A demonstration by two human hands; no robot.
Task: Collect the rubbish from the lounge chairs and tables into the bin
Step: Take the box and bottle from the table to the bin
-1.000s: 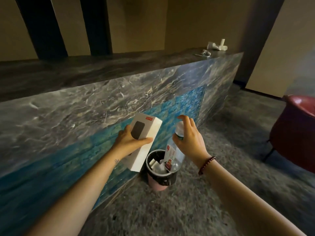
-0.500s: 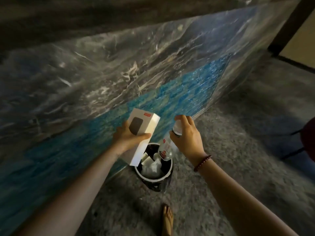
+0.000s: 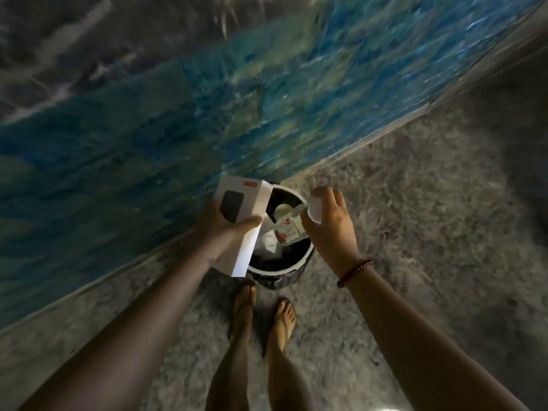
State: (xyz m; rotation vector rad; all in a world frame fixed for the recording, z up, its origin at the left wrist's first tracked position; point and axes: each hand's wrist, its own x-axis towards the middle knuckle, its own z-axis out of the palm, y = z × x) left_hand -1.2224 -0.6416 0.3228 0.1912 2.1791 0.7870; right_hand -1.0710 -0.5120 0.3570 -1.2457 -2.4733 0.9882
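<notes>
Two items in hand, both at the bin (image 3: 281, 269). Left hand (image 3: 221, 232) grasps the white box (image 3: 246, 203), thumb across its face, and the box's lower end overlaps the bin's left rim. Right hand (image 3: 330, 229) has its fingers curled round the cap end of the bottle (image 3: 289, 231). The bottle's base points down inside the bin mouth, onto white paper rubbish (image 3: 268, 244).

Changes in the last second:
- The view tipped from the desk top to almost straight down.
- The person stepped up, so the feet (image 3: 243, 307) are now just beside the bin.
- The bottle went from above the rim to partly inside.
- The box is roughly where it was against the rim.

Judgement: the bottle only needs releasing, then the box goes in. The bin stands on carpet against the desk front (image 3: 207, 114). It looks small and part full, so the long box may stick out or jam.
</notes>
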